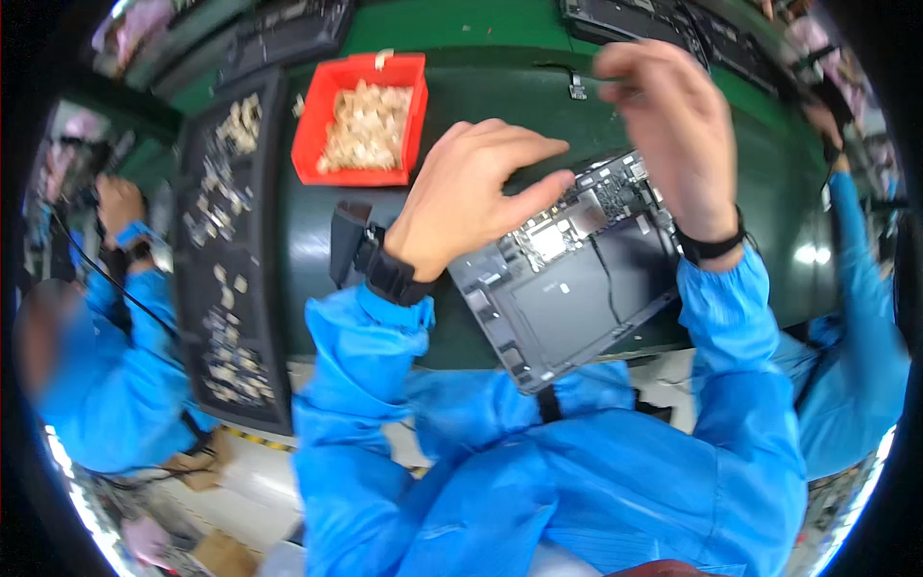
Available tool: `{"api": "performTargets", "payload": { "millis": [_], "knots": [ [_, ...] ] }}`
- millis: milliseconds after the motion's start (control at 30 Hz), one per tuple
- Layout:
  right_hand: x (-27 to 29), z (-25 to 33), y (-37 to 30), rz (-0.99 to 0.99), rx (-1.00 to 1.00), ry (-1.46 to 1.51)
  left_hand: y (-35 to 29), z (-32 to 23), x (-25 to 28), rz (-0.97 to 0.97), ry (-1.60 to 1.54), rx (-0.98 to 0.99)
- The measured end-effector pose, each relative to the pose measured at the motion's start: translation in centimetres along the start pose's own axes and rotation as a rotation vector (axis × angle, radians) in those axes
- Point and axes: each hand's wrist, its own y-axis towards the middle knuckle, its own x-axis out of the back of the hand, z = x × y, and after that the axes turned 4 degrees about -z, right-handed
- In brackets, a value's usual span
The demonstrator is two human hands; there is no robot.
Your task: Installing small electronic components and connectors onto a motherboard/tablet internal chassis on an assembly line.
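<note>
Left hand (471,192) presses fingers flat on an opened tablet (577,279) at the table (461,96) edge; right hand (673,135) pinches something small, which could slip from its grip.

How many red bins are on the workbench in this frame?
1. The red bin sits at the far left of the green workbench, beyond the left hand, filled with pale small parts. Others may lie outside the view.
</note>
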Motion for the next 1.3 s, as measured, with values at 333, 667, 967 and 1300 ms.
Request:
{"api": "performTargets", "payload": {
  "millis": [333, 667, 967, 1300],
  "knots": [
    [5.2, 2.6, -11.9, -0.21, -0.573, -0.491, -1.3, -1.5, -4.0, 0.16, 0.209, -0.089],
    [3.3, 1.5, -10.9, -0.379, -0.471, -0.763, -0.5, -1.3, -7.1, 0.139, 0.285, -0.231],
    [2.6, 1.1, -10.0, -0.387, -0.529, -0.84, -0.4, -0.6, -6.4, 0.171, 0.164, -0.132],
    [2.6, 0.9, -9.8, -0.295, -0.475, -0.919, -0.5, -0.5, -6.5, 0.154, 0.101, -0.06]
  ]
}}
